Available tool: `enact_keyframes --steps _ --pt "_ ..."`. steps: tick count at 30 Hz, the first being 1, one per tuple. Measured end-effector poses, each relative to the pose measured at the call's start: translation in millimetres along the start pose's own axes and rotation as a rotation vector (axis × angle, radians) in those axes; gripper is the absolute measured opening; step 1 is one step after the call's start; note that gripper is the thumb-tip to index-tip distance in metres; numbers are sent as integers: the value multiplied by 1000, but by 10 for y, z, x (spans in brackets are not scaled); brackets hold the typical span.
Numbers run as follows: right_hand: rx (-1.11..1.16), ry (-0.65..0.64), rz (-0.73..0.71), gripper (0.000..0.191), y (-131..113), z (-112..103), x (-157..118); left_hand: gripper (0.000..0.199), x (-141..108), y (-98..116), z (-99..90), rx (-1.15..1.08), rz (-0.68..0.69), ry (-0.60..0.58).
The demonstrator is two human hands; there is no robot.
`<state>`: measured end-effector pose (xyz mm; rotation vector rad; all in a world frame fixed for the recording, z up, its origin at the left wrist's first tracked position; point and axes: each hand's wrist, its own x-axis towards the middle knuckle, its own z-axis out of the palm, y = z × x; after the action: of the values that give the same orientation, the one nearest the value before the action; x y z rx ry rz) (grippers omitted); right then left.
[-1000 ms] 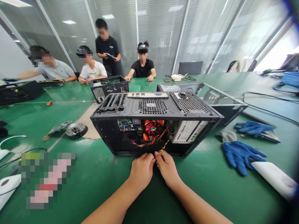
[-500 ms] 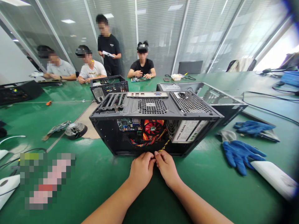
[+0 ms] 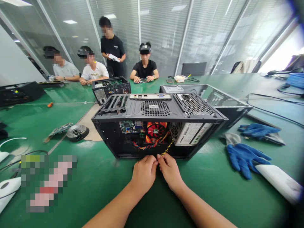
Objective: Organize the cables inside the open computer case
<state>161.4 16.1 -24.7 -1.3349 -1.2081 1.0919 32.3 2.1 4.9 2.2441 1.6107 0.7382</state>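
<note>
A black computer case (image 3: 159, 119) lies with its open side facing me, showing a red fan (image 3: 156, 130), a green circuit board (image 3: 129, 126) and a labelled power supply (image 3: 192, 133). From inside, a yellow-and-black twisted cable (image 3: 169, 147) runs down over the near edge to my fingertips. My right hand (image 3: 169, 167) pinches the end of this cable. Close against it, my left hand (image 3: 145, 172) has its fingers pressed together at the same spot; what lies between them is too small to make out.
Blue gloves (image 3: 244, 156) and a white device (image 3: 279, 182) lie at the right. A second case (image 3: 235, 115) stands behind. At the left are a round metal part (image 3: 77, 132) and cables. Several people are across the green table (image 3: 95, 177).
My hands stay almost still at the cable. Across the table, the seated person in black has lowered the circuit board, and the standing person has shifted slightly right.
</note>
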Motion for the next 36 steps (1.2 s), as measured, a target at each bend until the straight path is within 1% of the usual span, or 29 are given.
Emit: enact_keyframes --steps 3,8,14,22,26,36 --pt "-38 10 -17 45 15 -9 13 13 -7 4 -8 0 18 9" --pt "-40 12 -12 42 59 -10 25 8 -22 1 -4 0 32 33" --pt "-25 8 4 43 70 -9 13 10 -31 -5 10 7 39 82" --pt "2 4 26 45 55 -1 14 11 -13 -13 -2 91 55 48" --pt "49 5 25 47 45 5 9 11 -7 -9 -6 116 40 38" --pt "130 36 48 45 23 6 1 12 10 -17 11 111 19 61"
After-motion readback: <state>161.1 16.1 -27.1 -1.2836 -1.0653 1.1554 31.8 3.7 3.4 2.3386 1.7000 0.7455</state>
